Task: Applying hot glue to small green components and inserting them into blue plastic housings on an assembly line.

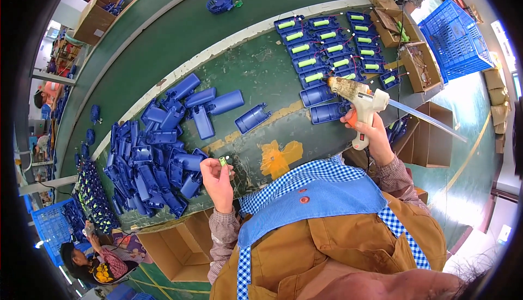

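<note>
Nearest the blue apron with checked trim (310, 207), a small light-green piece (223, 161) is pinched between thumb and fingertips by the grip of the left hand (218, 184), just above the green bench (256, 71); its full shape is partly hidden by the fingers. A white glue gun with a brown-stained nozzle (370, 104) is grasped by its handle in the clenched grip of the right hand (376, 136), and a translucent glue stick (427, 120) is seen projecting from its rear. Farther in, an orange patch (280, 157) is seen on the bench, with a loose heap of blue plastic shells (147, 169) piled at left. A single blue curved shell (253, 118) is set apart between the heap and the gun. Beyond the nozzle, blue shells fitted with light-green cylinders (304, 48) are laid out in columns, flanked at right by an open brown cardboard box (422, 71). Farthest off, a round blue fan (220, 4) is placed beyond a pale strip (218, 57).
</note>
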